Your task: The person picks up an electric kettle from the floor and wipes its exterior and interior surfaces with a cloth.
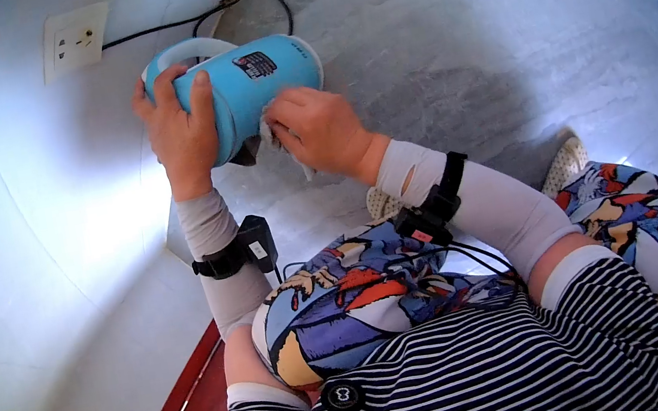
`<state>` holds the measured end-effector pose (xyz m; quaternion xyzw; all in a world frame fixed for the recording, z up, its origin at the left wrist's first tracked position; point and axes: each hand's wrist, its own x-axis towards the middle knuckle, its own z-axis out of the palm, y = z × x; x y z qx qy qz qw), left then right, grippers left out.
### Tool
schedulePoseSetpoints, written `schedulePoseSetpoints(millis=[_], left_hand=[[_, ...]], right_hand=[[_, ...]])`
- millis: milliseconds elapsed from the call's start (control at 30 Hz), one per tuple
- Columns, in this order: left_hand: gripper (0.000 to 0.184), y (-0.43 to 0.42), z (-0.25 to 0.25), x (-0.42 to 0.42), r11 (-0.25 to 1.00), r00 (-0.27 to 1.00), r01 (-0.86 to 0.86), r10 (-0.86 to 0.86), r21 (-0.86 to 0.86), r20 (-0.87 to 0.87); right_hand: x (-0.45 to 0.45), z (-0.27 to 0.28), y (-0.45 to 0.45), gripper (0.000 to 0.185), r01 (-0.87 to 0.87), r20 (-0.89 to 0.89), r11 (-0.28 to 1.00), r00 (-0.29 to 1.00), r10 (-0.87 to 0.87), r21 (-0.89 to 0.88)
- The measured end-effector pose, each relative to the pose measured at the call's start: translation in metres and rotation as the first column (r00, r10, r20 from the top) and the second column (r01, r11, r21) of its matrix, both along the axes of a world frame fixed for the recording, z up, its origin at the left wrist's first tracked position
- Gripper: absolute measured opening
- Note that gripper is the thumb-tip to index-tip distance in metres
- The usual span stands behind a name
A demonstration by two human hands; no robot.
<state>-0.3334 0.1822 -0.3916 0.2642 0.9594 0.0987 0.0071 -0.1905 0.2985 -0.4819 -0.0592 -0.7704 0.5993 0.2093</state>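
Head view: left hand (pixel 185 138) clamped on a tilted blue jug (pixel 247 88); right hand (pixel 325 130) pinching a pale cloth (pixel 267 131) against its side.

A grey floor (pixel 421 25) is spreading out below, its smooth surface showing cloudy, marble-like streaks of paler and darker tone. Toward its far left edge, a thin black cable (pixel 286 11) is bending round in a loose loop. Two pale, dotted shoes (pixel 567 162) are resting on it, standing apart, while a broad shadow is darkening its middle
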Motion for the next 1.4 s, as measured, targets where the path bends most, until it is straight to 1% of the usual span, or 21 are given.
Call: schedulePoseSetpoints(millis=[100, 133, 200, 333, 400, 433, 500, 533, 633, 700, 733, 800, 933, 1000, 1033, 1067, 1100, 1200, 1267, 1333, 1400], left_hand=[[0.046, -0.003, 0.001, -0.001, 1.000, 1.000, -0.011, 0.011, -0.005, -0.007], [0.046, -0.004, 0.000, -0.002, 1.000, 0.999, 0.022, -0.022, -0.015, -0.028], [0.045, -0.005, 0.001, -0.002, 0.998, 0.997, 0.053, -0.054, -0.023, -0.047], [0.044, 0.000, 0.007, 0.004, 0.999, 0.996, 0.047, -0.047, 0.004, -0.080], [0.044, 0.002, 0.010, 0.002, 0.999, 0.994, 0.049, -0.048, 0.002, -0.099], [0.044, 0.003, 0.011, 0.002, 0.999, 0.996, 0.037, -0.037, -0.003, -0.078], [0.044, 0.004, 0.012, 0.003, 1.000, 0.998, 0.022, -0.022, -0.005, -0.055], [0.043, 0.004, 0.011, 0.003, 1.000, 0.998, 0.024, -0.025, -0.011, -0.055], [0.043, 0.003, 0.011, 0.004, 1.000, 0.998, 0.027, -0.028, -0.012, -0.052], [0.043, 0.001, 0.009, 0.001, 1.000, 0.998, 0.028, -0.028, -0.002, -0.048], [0.044, -0.001, 0.006, -0.001, 0.999, 0.998, 0.037, -0.037, 0.001, -0.056], [0.044, -0.004, 0.005, -0.001, 0.999, 0.997, 0.040, -0.040, -0.001, -0.060], [0.044, -0.001, 0.011, 0.002, 0.998, 0.995, 0.069, -0.069, -0.004, -0.067], [0.044, 0.001, 0.013, 0.003, 0.998, 0.996, 0.059, -0.060, -0.005, -0.070], [0.044, 0.002, 0.013, 0.003, 0.998, 0.995, 0.058, -0.059, -0.007, -0.076], [0.044, 0.001, 0.013, 0.002, 0.998, 0.995, 0.056, -0.056, -0.009, -0.079], [0.044, 0.000, 0.012, 0.000, 0.998, 0.995, 0.056, -0.056, -0.007, -0.080], [0.044, -0.002, 0.012, -0.001, 0.996, 0.993, 0.090, -0.091, -0.013, -0.072], [0.044, -0.001, 0.015, 0.001, 0.998, 0.998, 0.055, -0.055, 0.028, -0.004], [0.044, -0.003, 0.014, -0.001, 0.995, 0.996, 0.086, -0.086, 0.049, -0.010], [0.044, -0.008, 0.013, -0.003, 0.992, 0.994, 0.108, -0.107, 0.068, -0.015]], right_hand=[[0.000, -0.005, -0.004, 0.008, 0.009, 0.040, 0.999, 0.999, -0.007, -0.049], [-0.003, -0.005, -0.004, 0.008, 0.011, 0.038, 0.999, 0.999, -0.009, -0.052], [-0.019, 0.007, 0.004, 0.011, 0.125, 0.015, 0.990, 0.992, -0.124, -0.067], [-0.046, 0.023, 0.023, 0.014, 0.125, -0.022, 0.991, 0.992, -0.126, -0.051], [-0.048, 0.009, 0.023, 0.012, 0.110, 0.055, 0.994, 0.992, -0.109, -0.016], [-0.045, -0.002, 0.023, 0.012, 0.113, 0.054, 0.993, 0.992, -0.112, -0.013], [-0.037, -0.024, 0.021, 0.014, 0.128, 0.161, 0.991, 0.980, -0.119, -0.046], [-0.034, -0.031, 0.020, 0.014, 0.127, 0.163, 0.991, 0.980, -0.118, -0.046], [-0.024, -0.027, 0.015, 0.015, 0.132, 0.231, 0.991, 0.965, -0.126, -0.013], [-0.018, -0.002, 0.010, 0.015, 0.102, 0.115, 0.995, 0.988, -0.103, 0.015], [-0.016, 0.010, 0.009, 0.015, 0.103, 0.117, 0.995, 0.988, -0.105, 0.017], [-0.017, 0.033, 0.006, 0.013, 0.114, -0.061, 0.993, 0.991, -0.116, -0.039], [-0.036, 0.011, 0.012, 0.015, 0.144, -0.044, 0.989, 0.989, -0.142, 0.035], [-0.041, -0.024, 0.022, 0.017, 0.151, 0.194, 0.987, 0.968, -0.158, 0.048], [-0.040, -0.041, 0.025, 0.017, 0.154, 0.189, 0.987, 0.969, -0.161, 0.051], [-0.039, -0.059, 0.026, 0.017, 0.135, 0.284, 0.989, 0.948, -0.145, 0.057], [-0.037, -0.066, 0.027, 0.018, 0.114, 0.379, 0.992, 0.916, -0.128, 0.060], [-0.026, -0.068, 0.022, 0.017, 0.089, 0.448, 0.995, 0.889, -0.097, 0.039], [-0.016, -0.055, 0.014, 0.016, 0.083, 0.424, 0.997, 0.903, -0.074, -0.003], [-0.011, -0.029, 0.008, 0.016, 0.072, 0.397, 0.996, 0.917, -0.049, -0.043], [-0.013, 0.000, 0.006, 0.016, 0.121, 0.173, 0.988, 0.979, -0.104, -0.095]])
